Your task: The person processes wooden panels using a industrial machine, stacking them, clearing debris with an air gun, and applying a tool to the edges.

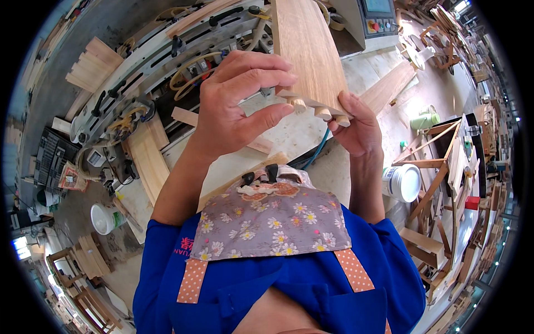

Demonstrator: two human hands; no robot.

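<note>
Board (308,50) with round pegs (322,113) was gripped at one corner

Planks (94,64) lay side by side well to the left of the board, and a white bucket (103,219) stood to the left and nearer the person. A machine (192,40) with a slotted pale beam stretched along the board's left side. The left hand (228,108) was at the board's near left corner, fingers (261,79) curled and thumb apart from them; whether the fingertips touched the wood I could not tell. Three pegs stuck out of the board's near end. The right hand (359,125) had its fingers clamped on the board's near right corner, thumb at the edge. Right of the board were a control panel (381,25), a white tub (410,183) and a green pail (425,119).
</note>
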